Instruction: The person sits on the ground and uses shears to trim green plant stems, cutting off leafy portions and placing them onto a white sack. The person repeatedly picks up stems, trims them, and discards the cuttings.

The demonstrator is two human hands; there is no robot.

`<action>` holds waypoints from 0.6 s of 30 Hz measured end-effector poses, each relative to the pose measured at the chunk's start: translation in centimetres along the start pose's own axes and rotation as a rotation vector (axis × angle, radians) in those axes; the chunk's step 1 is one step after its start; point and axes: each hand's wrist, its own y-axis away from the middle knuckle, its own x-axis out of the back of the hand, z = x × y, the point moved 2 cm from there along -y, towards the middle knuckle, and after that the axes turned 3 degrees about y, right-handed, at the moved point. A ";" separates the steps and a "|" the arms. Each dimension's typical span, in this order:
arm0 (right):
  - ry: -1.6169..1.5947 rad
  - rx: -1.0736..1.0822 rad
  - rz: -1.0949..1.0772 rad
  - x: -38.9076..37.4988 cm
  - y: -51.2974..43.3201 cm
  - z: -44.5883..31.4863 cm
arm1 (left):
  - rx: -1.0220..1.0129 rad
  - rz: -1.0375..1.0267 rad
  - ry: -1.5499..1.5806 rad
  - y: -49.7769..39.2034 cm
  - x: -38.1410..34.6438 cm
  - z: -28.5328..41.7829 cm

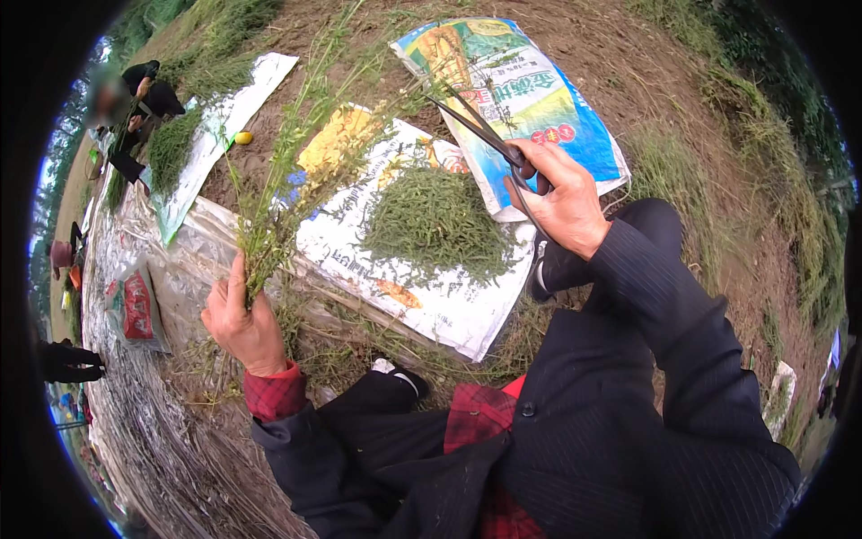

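My left hand [246, 327] grips the lower stems of a bunch of green leafy stalks [283, 182], whose tops spread up and to the right. In my right hand [564, 195] is a pair of dark metal scissors [495, 139], its blades parted and pointing up and left towards the stalk tops. Below and between my hands a heap of cut green plant pieces [438, 226] lies on a white printed woven sack [465, 323]. Beyond the scissors a blue, green and yellow printed sack [572, 108] is spread on the soil, with a few thin sprigs on it.
At the upper left a person [141, 101] crouches by green plants [174, 145] on a pale sheet [246, 111]. A yellow object [243, 138] lies beside that sheet. Clear plastic film [124, 397] covers the ground at left, under a grey bag with red print [138, 310]. My shoes flank the white sack.
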 end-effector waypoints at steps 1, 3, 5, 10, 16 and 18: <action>-0.007 0.013 0.017 -0.2 -0.1 0.2 | -0.002 0.005 0.024 0.0 0.0 -0.1; -0.025 0.011 0.056 -0.4 0.0 0.2 | 0.008 0.007 0.067 0.1 0.0 -0.3; -0.047 -0.018 0.099 0.0 0.5 0.3 | 0.031 -0.001 0.106 0.1 0.1 -0.5; -0.015 0.026 0.118 0.1 1.0 1.0 | 0.060 -0.010 0.186 0.2 0.0 -0.6; 0.014 0.055 0.140 0.3 -0.2 0.7 | 0.025 -0.013 0.166 0.0 -0.4 0.1; 0.034 0.081 0.161 0.1 -0.7 0.5 | 0.018 -0.016 0.161 0.0 -0.5 0.2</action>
